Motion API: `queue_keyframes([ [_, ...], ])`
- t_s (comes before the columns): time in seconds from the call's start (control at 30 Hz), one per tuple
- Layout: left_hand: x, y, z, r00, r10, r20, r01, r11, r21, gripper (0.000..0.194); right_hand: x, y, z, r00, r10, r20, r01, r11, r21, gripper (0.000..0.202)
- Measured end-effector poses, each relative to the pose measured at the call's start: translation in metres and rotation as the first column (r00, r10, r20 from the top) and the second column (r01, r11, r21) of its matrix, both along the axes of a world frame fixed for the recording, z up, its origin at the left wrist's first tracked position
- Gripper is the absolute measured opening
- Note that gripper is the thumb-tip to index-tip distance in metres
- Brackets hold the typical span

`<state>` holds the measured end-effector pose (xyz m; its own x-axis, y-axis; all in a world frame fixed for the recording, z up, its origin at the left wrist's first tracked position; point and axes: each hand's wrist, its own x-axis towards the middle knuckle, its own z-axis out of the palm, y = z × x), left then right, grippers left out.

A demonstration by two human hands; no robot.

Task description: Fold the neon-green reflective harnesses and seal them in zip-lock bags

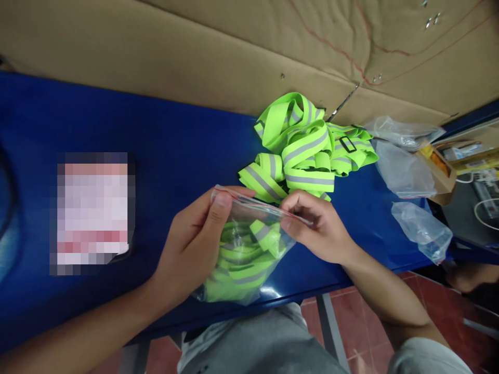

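Observation:
Between my hands is a clear zip-lock bag (pixel 237 213) with neon-green reflective straps (pixel 241 275) folded inside it. My left hand (pixel 195 244) grips the bag's top left corner, thumb on the front near the red-lined seal. At the right end of the same seal, my right hand (pixel 317 226) pinches the edge between thumb and fingers. Just beyond the bag lies a loose pile of similar neon-green straps (pixel 306 145) with grey reflective stripes and a black buckle (pixel 348 144).
Several clear plastic bags (pixel 405 169) lie right of the pile, beside an open cardboard box (pixel 440 174). A pixelated object (pixel 92 208) sits on the blue table (pixel 167 140) at left. Brown cardboard (pixel 214 57) stands along the back edge.

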<state>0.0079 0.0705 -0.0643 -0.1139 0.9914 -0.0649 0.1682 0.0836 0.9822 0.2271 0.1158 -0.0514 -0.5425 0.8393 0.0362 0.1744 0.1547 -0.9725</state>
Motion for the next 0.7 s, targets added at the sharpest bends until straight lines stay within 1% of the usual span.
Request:
queue_keyframes([
  [0.1,0.0025,0.0002,0.0009,0.998,-0.04,-0.042,0.039,0.999,-0.019,0.045,0.0016,0.0013,-0.0005,0.999,0.034,0.009,-0.034,0.999,-0.016,0.015],
  [0.2,0.004,0.0005,0.0,0.997,-0.065,-0.051,0.062,0.997,-0.055,0.043,0.0038,0.0032,-0.0003,0.997,0.075,0.033,-0.075,0.997,-0.024,0.015],
  [0.33,0.0044,0.001,-0.0004,0.997,-0.068,-0.04,0.065,0.996,-0.065,0.042,0.0036,0.0031,-0.0011,0.996,0.077,0.038,-0.076,0.997,-0.027,0.012],
  [0.43,0.0055,0.0006,0.0005,0.996,-0.075,0.056,0.08,0.992,-0.099,0.044,0.002,0.0017,-0.0018,0.998,0.07,-0.005,-0.071,0.995,-0.067,0.014],
  [0.5,0.0068,-0.0003,0.0004,0.987,-0.053,0.153,0.075,0.987,-0.141,0.045,0.0016,0.0015,-0.0015,0.997,0.065,-0.037,-0.069,0.991,-0.118,0.016],
  [0.57,0.0081,-0.0013,-0.0005,0.973,-0.027,0.228,0.067,0.983,-0.171,0.044,0.0017,0.0022,-0.0005,0.997,0.058,-0.042,-0.063,0.988,-0.139,0.017],
  [0.63,0.0091,-0.0018,-0.0016,0.97,-0.014,0.242,0.058,0.983,-0.173,0.044,0.0019,0.0031,0.0002,0.998,0.062,-0.021,-0.064,0.991,-0.114,0.016],
  [0.7,0.0094,-0.0019,-0.0023,0.98,-0.006,0.201,0.041,0.984,-0.174,0.045,0.0015,0.0034,0.0001,0.997,0.072,-0.008,-0.073,0.994,-0.079,0.016],
])
